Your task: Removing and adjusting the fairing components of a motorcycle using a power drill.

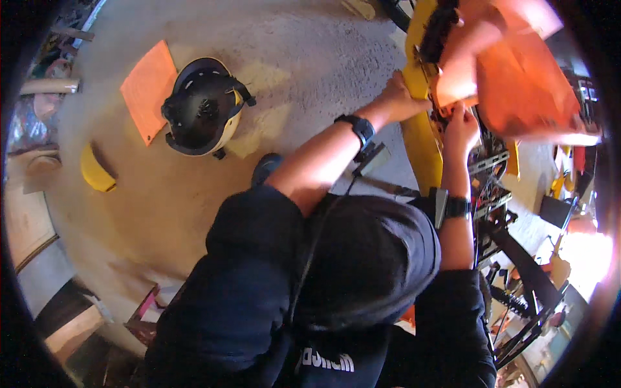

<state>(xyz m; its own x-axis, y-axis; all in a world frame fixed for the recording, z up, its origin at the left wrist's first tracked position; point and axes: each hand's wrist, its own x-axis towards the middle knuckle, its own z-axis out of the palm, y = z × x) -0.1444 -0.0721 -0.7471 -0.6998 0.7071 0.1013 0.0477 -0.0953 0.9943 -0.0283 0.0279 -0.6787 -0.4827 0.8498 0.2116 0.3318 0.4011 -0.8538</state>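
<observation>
My left hand (402, 100) is closed at the edge of a long yellow body panel (424, 149) on a vehicle, its fingertips partly hidden. My right hand (462, 131) is raised just to the right, fingers pinched together at the lower edge of an orange part (456, 87). Whatever lies between those fingertips is too small to make out. A large orange panel or sheet (527, 87) hangs just beyond and right of my right hand, its outline blurred. Below it, the vehicle's metal frame (488, 163) and wiring are exposed.
An upturned helmet (204, 110) rests on the floor at left, beside an orange sheet (149, 90). Farther left lies a curved yellow piece (97, 168). A coil spring (508, 301) and black frame bars (527, 265) stand close to my right arm. Clutter lines the left wall.
</observation>
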